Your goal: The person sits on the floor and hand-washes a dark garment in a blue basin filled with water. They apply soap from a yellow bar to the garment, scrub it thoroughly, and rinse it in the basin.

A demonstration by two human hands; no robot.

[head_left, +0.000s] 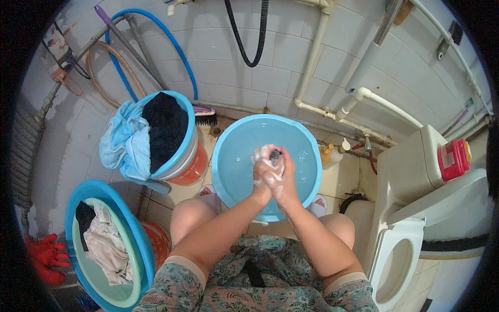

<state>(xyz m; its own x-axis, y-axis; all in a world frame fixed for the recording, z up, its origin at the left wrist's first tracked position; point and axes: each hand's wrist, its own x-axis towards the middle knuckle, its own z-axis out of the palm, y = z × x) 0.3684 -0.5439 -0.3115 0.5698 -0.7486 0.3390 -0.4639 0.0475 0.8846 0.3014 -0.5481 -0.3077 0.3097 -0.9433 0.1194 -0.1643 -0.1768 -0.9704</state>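
My two hands press together over a light blue basin (233, 174) that stands on the floor between my feet. White suds coat my left hand (261, 176) and my right hand (285, 174). Squeezed between them is a small dark grey cloth (275, 155), mostly covered by fingers and foam; its exact kind cannot be made out. Both hands have their fingers closed around it. Water lies in the basin beneath, partly hidden by my hands and forearms.
To the left, a bucket (193, 169) holds a black cloth (165, 127) and a blue towel (125, 138). Nearer stands a blue tub (78, 223) with a green basin of clothes. A scrub brush (205, 115), pump bottles (339, 151) and a toilet (397, 270) are around me.
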